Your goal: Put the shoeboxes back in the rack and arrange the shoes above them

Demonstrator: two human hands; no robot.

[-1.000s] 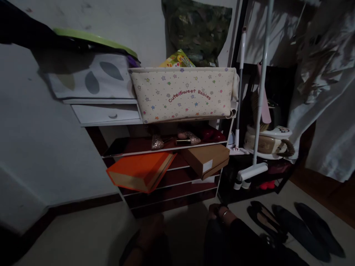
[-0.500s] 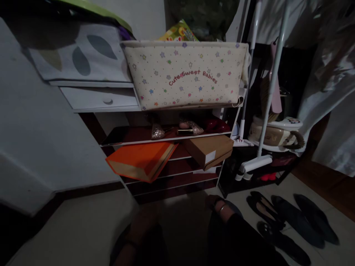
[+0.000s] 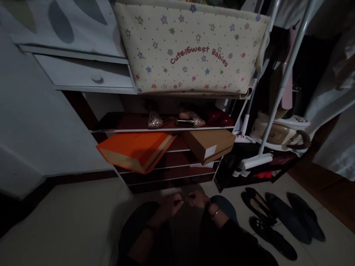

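My left hand (image 3: pixel 171 204) and my right hand (image 3: pixel 197 199) are held low between my knees, fingertips facing each other across a small gap. Both have their fingers curled into a pinch; in the dim light, whatever they may hold is too dark and small to name. Nearest to them stands a shoe rack with dark red shelves (image 3: pixel 130 122). An orange box (image 3: pixel 133 146) and a brown cardboard box (image 3: pixel 212 142) stick out of it at a slant. Glittery high heels (image 3: pixel 155 120) and dark red shoes (image 3: pixel 220 117) sit on the shelf above.
A star-patterned fabric basket (image 3: pixel 188 37) stands on top, beside a white drawer (image 3: pixel 85 72). To the right are a long-handled mop (image 3: pixel 257 160) and a low black rack. Dark flat shoes (image 3: pixel 273 238) lie on the tiled floor at the right.
Both hands have come up and in from beside my legs, meeting in front of my knees with fingers pinched. The view has tilted down and moved closer to the rack.
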